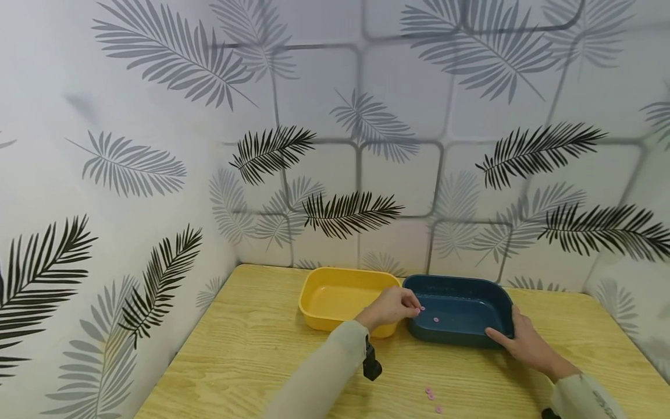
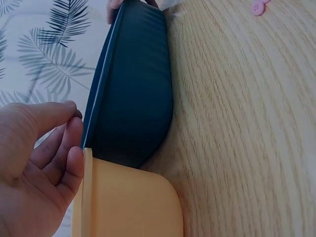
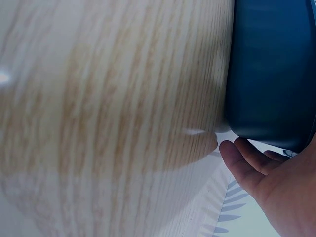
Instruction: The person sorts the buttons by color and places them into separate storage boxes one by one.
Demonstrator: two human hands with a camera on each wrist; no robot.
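My left hand (image 1: 389, 305) is over the left end of a dark blue plastic tray (image 1: 455, 337), its wrist above the yellow tray (image 1: 327, 322). Its thumb and forefinger pinch a small pink button (image 1: 417, 311), mostly hidden by the fingertips. In the left wrist view the pinched thing is just a dark edge. Inside the blue tray another pink button (image 1: 436, 319) lies on the floor, and one shows beside my fingertips. With my right hand (image 1: 528, 343) I hold the blue tray's right end, the thumb at its front rim and the fingers along the end wall (image 3: 276, 89).
Several pink buttons (image 1: 431, 397) lie on the wood-grain table (image 1: 251, 349) in front of the trays. The two trays stand side by side, close to a leaf-patterned wall (image 1: 398, 174). Another wall (image 1: 152, 233) borders the table on the left.
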